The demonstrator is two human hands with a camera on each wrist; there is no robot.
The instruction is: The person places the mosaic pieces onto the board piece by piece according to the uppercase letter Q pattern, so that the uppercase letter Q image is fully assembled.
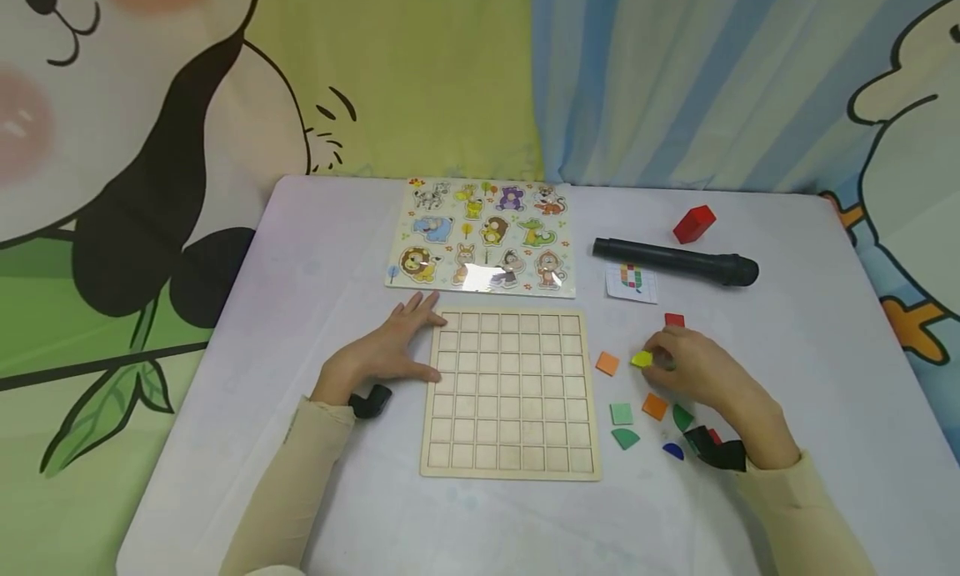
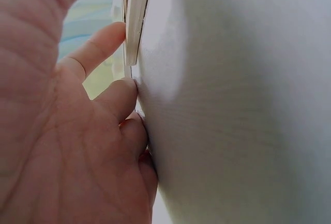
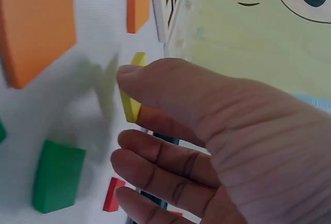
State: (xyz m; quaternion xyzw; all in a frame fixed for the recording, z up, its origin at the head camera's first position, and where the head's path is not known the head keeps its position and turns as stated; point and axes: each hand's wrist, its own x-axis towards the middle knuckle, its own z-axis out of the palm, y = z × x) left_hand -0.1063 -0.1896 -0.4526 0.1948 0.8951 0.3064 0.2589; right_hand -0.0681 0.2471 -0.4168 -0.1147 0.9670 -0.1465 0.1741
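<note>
A wooden grid board (image 1: 510, 393) with empty square cells lies in the middle of the white table (image 1: 300, 251). My left hand (image 1: 390, 351) rests flat on the table, its fingers (image 2: 121, 97) touching the board's left edge (image 2: 135, 22). To the right of the board my right hand (image 1: 686, 363) pinches a small yellow tile (image 1: 642, 358) between thumb and fingers, tilted just above the table; the right wrist view shows the yellow tile (image 3: 130, 97) under the thumb. Around it lie two orange tiles (image 1: 607, 363) (image 1: 655, 406), green pieces (image 1: 621, 413) and a red tile (image 1: 674, 319).
An animal peg puzzle (image 1: 483, 236) lies behind the grid board. A black tube (image 1: 675, 261), a small pattern card (image 1: 632, 281) and a red block (image 1: 694, 223) sit at the back right. A blue piece (image 1: 672, 451) lies near my right wrist. Printed curtains hang behind the table.
</note>
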